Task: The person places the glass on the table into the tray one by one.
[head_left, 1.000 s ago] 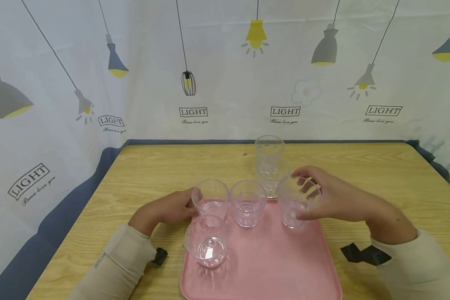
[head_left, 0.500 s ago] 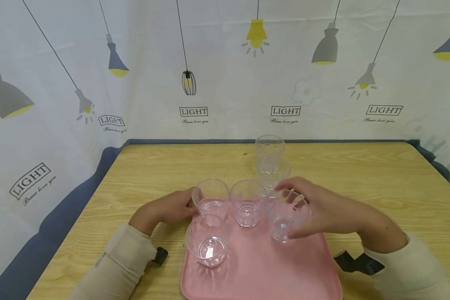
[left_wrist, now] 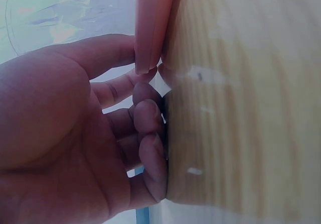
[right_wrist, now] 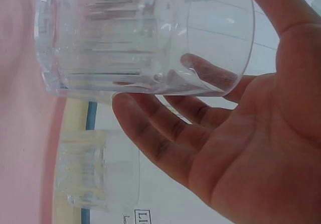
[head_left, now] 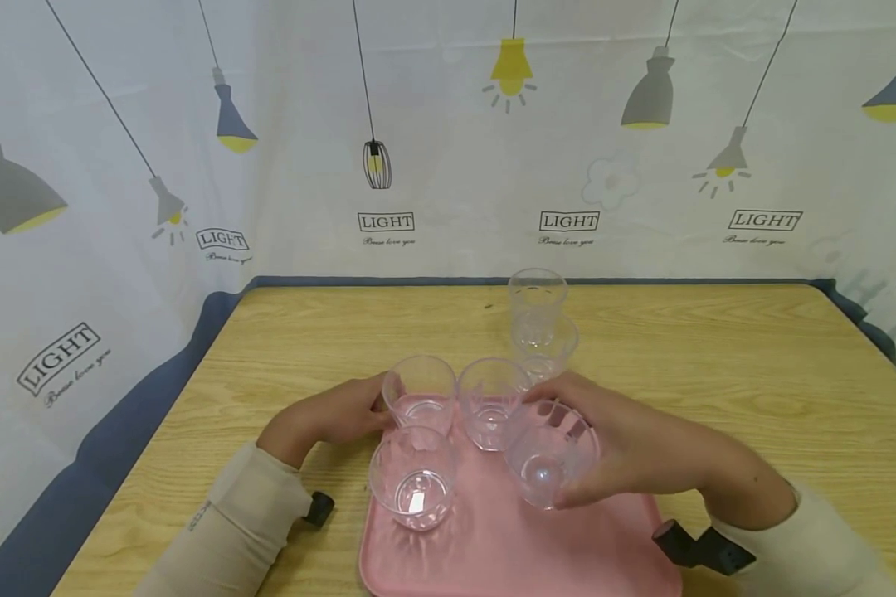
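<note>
My right hand (head_left: 630, 448) holds a clear plastic cup (head_left: 541, 473) over the pink tray (head_left: 545, 551), its fingers and thumb around the cup's sides. Seen from the right wrist, the cup (right_wrist: 120, 38) has a ribbed lower wall, and its base faces the tray surface (right_wrist: 22, 98). At the tray's far left corner is my left hand (head_left: 343, 412). From the left wrist, its thumb and index finger pinch the tray's edge (left_wrist: 153, 30), while the other fingers curl close to the tabletop. Three more clear cups stand upright on the tray's left and far side, one of them a near-left cup (head_left: 414, 485).
Past the tray's far edge, a clear cup (head_left: 545, 352) stands on the wooden table (head_left: 306, 332), with another cup (head_left: 538, 294) behind it. A white curtain (head_left: 448, 99) printed with lamps hangs around the table's back and sides.
My right hand has carried its cup leftward and nearer over the tray, from the far right corner toward the middle. The left hand, the tray and the other cups have stayed put.
</note>
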`<act>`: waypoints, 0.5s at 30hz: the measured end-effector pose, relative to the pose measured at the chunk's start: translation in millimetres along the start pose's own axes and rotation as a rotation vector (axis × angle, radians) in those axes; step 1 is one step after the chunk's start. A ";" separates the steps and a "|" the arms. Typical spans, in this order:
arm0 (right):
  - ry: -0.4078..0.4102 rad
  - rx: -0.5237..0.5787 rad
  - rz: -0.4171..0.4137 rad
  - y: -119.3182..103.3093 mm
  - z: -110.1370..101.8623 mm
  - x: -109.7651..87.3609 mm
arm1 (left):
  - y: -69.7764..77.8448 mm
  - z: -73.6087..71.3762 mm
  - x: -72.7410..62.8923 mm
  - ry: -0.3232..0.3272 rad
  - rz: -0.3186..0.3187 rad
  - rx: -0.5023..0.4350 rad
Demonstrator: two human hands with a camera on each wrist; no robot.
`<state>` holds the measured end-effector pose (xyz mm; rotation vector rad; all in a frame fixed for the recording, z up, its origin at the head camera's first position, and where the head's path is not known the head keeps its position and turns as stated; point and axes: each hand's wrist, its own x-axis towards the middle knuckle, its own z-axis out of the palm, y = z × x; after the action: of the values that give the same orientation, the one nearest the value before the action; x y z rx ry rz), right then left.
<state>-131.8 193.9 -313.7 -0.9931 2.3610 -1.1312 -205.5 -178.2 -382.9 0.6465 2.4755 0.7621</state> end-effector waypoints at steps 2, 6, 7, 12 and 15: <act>-0.001 -0.014 0.000 -2.8 2.9 0.1 | 0.1 0.0 -0.2 0.000 -0.001 0.001; 0.003 -0.028 -0.017 -7.5 8.2 0.8 | 0.8 -0.2 -0.9 -0.002 -0.003 0.003; 0.006 -0.039 -0.025 -8.5 9.8 1.2 | 1.0 -0.3 -1.0 -0.003 -0.002 0.002; 0.033 -0.112 -0.022 -12.6 17.8 4.7 | 1.0 -0.4 -0.6 -0.003 0.001 -0.007; 0.051 -0.117 -0.006 -14.0 23.3 5.8 | 0.5 -0.1 -0.1 -0.001 -0.002 -0.009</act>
<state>-116.6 171.0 -317.4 -1.0211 2.4910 -1.0430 -205.4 -177.9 -382.4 0.6404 2.4696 0.7717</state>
